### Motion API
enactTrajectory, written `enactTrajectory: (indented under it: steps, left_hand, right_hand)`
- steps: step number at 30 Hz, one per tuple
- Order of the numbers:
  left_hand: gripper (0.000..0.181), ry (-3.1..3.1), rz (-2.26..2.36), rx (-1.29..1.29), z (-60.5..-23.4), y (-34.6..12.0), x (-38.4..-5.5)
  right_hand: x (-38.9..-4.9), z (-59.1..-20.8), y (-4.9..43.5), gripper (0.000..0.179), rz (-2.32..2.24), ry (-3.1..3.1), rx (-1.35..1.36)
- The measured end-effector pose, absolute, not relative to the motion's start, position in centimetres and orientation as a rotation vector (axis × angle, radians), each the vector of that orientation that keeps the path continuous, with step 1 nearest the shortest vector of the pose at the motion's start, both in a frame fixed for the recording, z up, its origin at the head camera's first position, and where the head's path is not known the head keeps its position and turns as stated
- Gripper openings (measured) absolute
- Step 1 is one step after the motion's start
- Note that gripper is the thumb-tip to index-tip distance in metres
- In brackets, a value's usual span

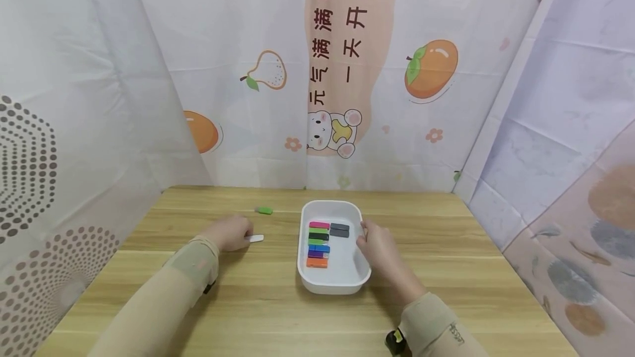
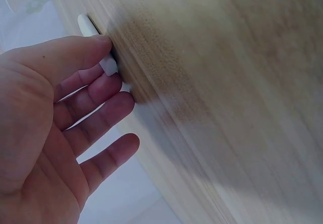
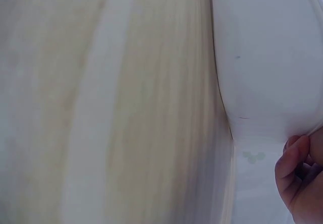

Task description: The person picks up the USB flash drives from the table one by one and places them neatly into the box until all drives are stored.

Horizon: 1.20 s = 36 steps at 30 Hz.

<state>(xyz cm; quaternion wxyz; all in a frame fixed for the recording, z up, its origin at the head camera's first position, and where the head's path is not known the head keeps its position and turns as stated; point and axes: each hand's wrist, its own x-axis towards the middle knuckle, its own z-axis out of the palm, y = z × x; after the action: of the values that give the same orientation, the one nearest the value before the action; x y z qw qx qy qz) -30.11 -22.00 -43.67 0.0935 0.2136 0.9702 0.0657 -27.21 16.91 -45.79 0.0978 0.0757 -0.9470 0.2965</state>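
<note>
My left hand pinches a small, slim white stick between thumb and fingertips, low over the tabletop at the left. In the left wrist view the white stick pokes out past the thumb, while the other fingers spread loosely below. A white plastic tub stands near the middle of the table. My right hand grips its right rim; the right wrist view shows curled fingers at the tub's edge. Inside lie several small coloured sticks, including an orange stick and a pink stick, in a column.
A green stick with a pale end lies on the wooden table, beyond my left hand. Two dark grey sticks sit beside the coloured column. Printed curtains hang behind the table and along both sides.
</note>
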Motion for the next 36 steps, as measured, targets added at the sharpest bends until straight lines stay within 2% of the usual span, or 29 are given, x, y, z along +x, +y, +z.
enactTrajectory:
  steps: [20,31,36]
  left_hand:
    - [0.008,2.861,0.318,0.580,-43.5,-21.6,-30.4]
    - [0.006,2.908,0.404,0.597,-40.9,-20.1,-31.2]
    - [0.006,2.923,0.380,0.689,-39.6,-19.1,-31.5]
  right_hand:
    - [-27.2,-45.8,16.9,0.040,0.863,-2.826,0.223]
    - [-27.4,-45.8,16.9,0.039,0.862,-2.811,0.236]
    - [-27.2,-45.8,16.9,0.039,0.836,-2.803,0.246]
